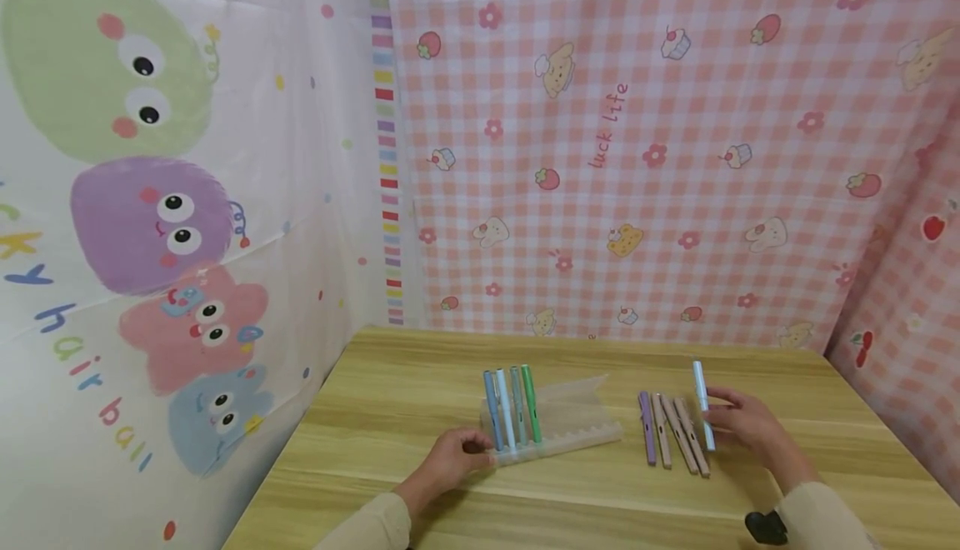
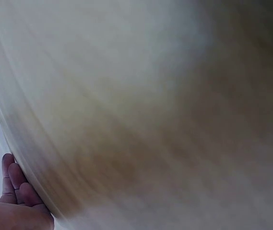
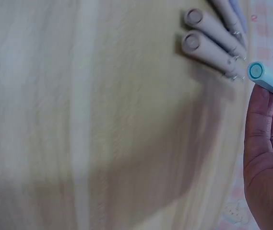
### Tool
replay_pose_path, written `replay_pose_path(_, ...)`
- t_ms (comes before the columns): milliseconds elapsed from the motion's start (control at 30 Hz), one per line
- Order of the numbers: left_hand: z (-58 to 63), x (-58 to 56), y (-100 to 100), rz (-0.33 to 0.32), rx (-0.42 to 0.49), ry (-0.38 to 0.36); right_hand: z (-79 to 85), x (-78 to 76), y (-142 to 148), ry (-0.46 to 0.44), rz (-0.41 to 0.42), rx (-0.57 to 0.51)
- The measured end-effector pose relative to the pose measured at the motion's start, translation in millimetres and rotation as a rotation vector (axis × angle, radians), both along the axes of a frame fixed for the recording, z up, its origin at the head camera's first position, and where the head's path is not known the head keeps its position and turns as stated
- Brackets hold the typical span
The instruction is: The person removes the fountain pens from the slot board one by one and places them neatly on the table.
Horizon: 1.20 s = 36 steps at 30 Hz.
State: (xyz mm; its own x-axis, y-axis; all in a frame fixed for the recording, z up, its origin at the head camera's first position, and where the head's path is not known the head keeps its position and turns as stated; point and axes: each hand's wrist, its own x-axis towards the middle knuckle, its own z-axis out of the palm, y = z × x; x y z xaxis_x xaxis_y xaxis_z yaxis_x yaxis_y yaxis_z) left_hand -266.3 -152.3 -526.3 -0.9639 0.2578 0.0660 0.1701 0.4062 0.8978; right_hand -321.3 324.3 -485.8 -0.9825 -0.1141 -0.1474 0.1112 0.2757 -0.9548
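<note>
A clear plastic pen rack [image 1: 573, 404] with a notched front edge stands on the table. Blue [image 1: 492, 408], light blue [image 1: 506, 408], grey-green [image 1: 518, 407] and green [image 1: 531, 404] pens lean side by side in its left part. My left hand [image 1: 450, 460] grips the rack's left front corner between thumb and fingers. To the right, my right hand [image 1: 746, 427] pinches a pale blue pen [image 1: 701, 383] upright, close beside a row of lying pens. In the right wrist view, the pale blue pen's round end [image 3: 256, 71] pokes past the fingers.
A purple pen [image 1: 647, 429] and three pinkish-brown pens [image 1: 678, 435] lie on the wooden table [image 1: 570, 504]. A small black object [image 1: 765, 527] shows by the right sleeve. Printed cloths hang behind [image 1: 637, 200] and at the left [image 1: 300, 200].
</note>
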Motion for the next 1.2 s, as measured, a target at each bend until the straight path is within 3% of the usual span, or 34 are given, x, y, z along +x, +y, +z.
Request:
replay_pose_path(567,-2.0,-1.8,1,0.006,0.003,-0.006,-25.5,2.8,15,-0.106,-0.031,-0.062)
replay_pose_path(1200,-1.7,-3.3,0,0.005,0.0,-0.003,-33.4,2.7,10,-0.079,-0.022,-0.046)
